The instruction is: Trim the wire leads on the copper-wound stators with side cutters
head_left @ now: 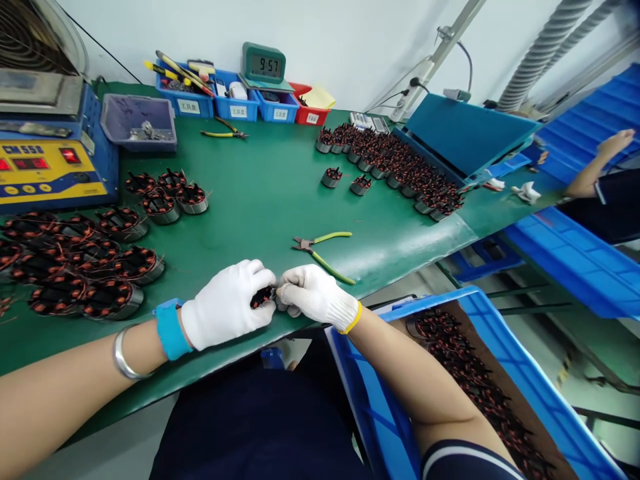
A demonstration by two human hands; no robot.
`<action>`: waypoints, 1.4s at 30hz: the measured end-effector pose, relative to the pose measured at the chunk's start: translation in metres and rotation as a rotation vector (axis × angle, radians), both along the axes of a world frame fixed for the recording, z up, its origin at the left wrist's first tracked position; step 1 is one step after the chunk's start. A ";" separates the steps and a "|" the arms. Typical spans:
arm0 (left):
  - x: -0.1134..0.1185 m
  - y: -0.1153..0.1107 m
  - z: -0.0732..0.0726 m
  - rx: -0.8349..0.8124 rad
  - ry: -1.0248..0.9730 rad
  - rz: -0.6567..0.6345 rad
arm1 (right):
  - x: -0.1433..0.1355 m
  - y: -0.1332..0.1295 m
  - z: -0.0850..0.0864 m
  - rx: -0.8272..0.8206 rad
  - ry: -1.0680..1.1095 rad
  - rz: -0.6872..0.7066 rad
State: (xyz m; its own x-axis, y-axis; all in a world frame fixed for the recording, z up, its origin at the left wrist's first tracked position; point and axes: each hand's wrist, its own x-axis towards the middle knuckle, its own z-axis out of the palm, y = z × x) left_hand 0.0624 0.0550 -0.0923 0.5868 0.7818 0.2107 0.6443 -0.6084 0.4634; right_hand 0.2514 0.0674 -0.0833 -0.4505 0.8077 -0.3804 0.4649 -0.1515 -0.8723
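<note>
Near the table's front edge, my left hand [233, 300] in a white glove is closed around a motor stator [262, 297] with copper windings and black plastic ends. Most of the stator is hidden by the glove. Against its right side is my right hand [313, 293], also gloved, with thumb and fingers pinched together. What those fingertips pinch is too small to make out. A pair of cutting pliers [325, 255] with green handles lies spread on the green table [250, 193], just beyond my right hand.
Stators [95, 257] crowd the left, more [395, 167] the back right. A blue crate [480, 303] of stators is at my right. A soldering unit [55, 170], purple bin [140, 120], tool boxes [187, 103], clock [264, 63] and second pliers [225, 134] stand behind. Another person's arm [595, 167] shows far right.
</note>
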 end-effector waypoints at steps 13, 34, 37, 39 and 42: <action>0.001 0.000 -0.016 0.113 -0.111 -0.039 | 0.027 -0.009 0.006 -0.074 0.031 -0.075; 0.005 0.001 -0.017 0.075 -0.101 0.014 | -0.005 0.045 0.003 -0.478 0.110 0.360; 0.005 -0.002 -0.015 0.038 -0.113 0.058 | -0.002 0.038 0.002 -0.438 0.119 0.300; 0.003 -0.006 -0.013 -0.016 -0.159 0.099 | -0.004 0.030 0.003 -0.345 0.084 0.238; -0.002 -0.007 -0.012 -0.147 -0.288 0.164 | -0.007 0.016 0.002 -0.178 0.082 0.108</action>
